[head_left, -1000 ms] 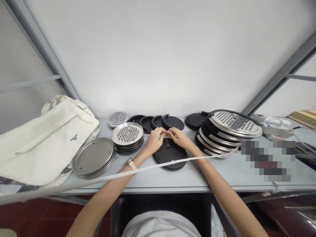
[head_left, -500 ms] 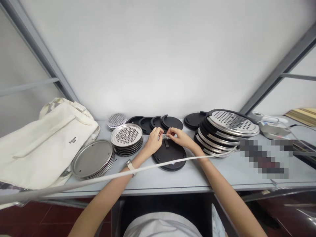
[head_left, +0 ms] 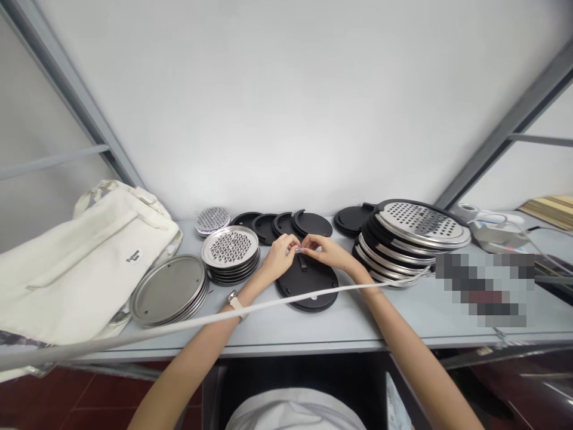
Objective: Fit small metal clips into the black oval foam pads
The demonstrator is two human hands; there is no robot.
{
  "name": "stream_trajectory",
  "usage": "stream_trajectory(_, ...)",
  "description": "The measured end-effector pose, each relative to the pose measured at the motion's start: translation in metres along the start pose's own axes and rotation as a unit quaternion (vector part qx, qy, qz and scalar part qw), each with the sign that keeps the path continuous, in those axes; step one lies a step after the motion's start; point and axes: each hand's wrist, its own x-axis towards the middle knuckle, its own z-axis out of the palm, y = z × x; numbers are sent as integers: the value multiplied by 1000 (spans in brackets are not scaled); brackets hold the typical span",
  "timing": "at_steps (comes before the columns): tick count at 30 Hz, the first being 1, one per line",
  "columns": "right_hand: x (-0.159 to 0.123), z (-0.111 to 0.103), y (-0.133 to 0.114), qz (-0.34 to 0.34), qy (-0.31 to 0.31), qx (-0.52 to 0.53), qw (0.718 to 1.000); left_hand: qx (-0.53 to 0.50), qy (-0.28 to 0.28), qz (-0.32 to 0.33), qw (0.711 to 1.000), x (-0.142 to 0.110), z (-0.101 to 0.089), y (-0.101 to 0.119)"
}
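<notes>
My left hand [head_left: 280, 257] and my right hand [head_left: 330, 252] meet over the far edge of a round black disc [head_left: 307, 292], which lies flat on the table. Fingertips of both hands are pinched together on a small shiny piece [head_left: 299, 249], mostly hidden by the fingers; I cannot make out its kind. A short black tab [head_left: 303, 263] shows on the disc just below it. To the left stands a stack of round metal grater plates [head_left: 230, 246] on black discs. On the right rises a taller stack of perforated metal plates [head_left: 421, 221] with black rims.
Several black discs [head_left: 313, 224] lean in a row along the wall, with another black disc pair [head_left: 351, 218] beside them. Plain metal plates [head_left: 170, 289] are stacked at left near a cream canvas bag [head_left: 89, 257]. A white cable [head_left: 264, 303] crosses in front of my forearms.
My fingertips have drawn closer together over the small shiny piece, covering more of it. The disc and the stacks stay where they were.
</notes>
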Motion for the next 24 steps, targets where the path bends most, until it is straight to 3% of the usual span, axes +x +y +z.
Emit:
stream_trajectory(6,1,-1,8,3,1,-18,1000,1,10,0,1000,1,-2,2)
stream_trajectory(10,0,-3,12,10,1,-21,1000,-8,-12,-7,1000,0,0,-2)
stream_trajectory(14,-2,-6,12,24,-13,-19,999,-5,-40,-9,999,-2,1,-5)
stream_trajectory(24,-4,-12,14,55,-49,-6,997,-20,-36,-15,999,1,-4,-6)
